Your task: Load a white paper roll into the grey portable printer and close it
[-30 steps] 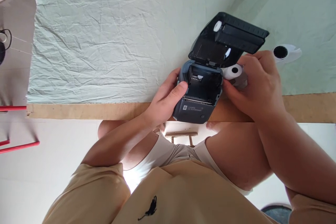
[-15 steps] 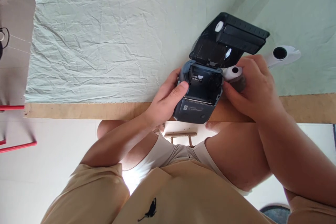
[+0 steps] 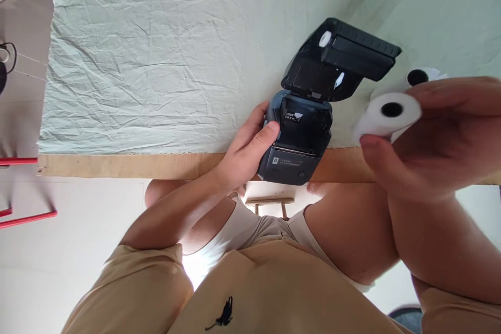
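Observation:
A small dark grey printer [image 3: 298,141] sits at the near edge of the table, its black lid [image 3: 344,60] flipped open and its paper bay empty. My left hand [image 3: 246,148] grips the printer's left side, thumb on the bay's rim. My right hand [image 3: 434,141] is raised close to the camera, to the right of the printer, holding a white paper roll [image 3: 385,115] with a dark core between thumb and fingers. A second white roll [image 3: 418,77] lies on the cloth behind it, partly hidden.
A wrinkled pale green cloth [image 3: 176,52] covers the table, with a bare wooden strip [image 3: 129,165] along the near edge. Red bars [image 3: 27,216] stand at the left over a white floor. My knees and beige shorts fill the lower view.
My right hand has lifted the white roll from beside the printer up and to the right, toward the camera. My left hand and the printer have stayed put.

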Available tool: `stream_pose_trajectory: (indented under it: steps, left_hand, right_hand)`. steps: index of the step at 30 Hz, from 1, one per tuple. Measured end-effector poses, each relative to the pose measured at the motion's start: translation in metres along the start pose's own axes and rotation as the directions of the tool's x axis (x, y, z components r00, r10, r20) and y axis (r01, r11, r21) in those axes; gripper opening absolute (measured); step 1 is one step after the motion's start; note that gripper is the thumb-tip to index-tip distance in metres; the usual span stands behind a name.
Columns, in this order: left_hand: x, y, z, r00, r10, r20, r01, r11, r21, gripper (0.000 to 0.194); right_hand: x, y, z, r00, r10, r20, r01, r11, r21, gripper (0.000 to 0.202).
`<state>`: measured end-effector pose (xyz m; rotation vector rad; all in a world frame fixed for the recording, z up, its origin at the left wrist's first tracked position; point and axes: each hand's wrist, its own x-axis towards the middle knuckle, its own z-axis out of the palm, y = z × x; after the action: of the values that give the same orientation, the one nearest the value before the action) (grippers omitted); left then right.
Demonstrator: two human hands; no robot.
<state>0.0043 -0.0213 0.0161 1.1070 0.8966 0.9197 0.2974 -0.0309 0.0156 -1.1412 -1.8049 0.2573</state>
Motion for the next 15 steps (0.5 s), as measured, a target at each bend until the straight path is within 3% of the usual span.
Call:
stream_pose_trajectory:
  steps: [3, 8, 15]
  left_hand:
    - [-0.001, -0.001, 0.0, 1.0, 0.002, -0.014, -0.002, 1.0, -0.004, 0.077]
    - [0.0, -0.004, -0.003, 0.999, 0.042, 0.021, -0.042, 0.999, 0.008, 0.07]
    - [0.0, -0.007, -0.007, 0.994, 0.087, 0.064, -0.09, 0.995, 0.04, 0.072]
  right_hand:
    - [0.007, -0.025, 0.016, 0.984, -0.139, -0.112, 0.144, 0.989, 0.04, 0.031]
    - [0.016, -0.043, 0.038, 0.947, -0.289, -0.142, 0.259, 0.945, -0.199, 0.023]
    - [0.014, -0.043, 0.042, 0.955, -0.273, -0.116, 0.231, 0.93, -0.288, 0.023]
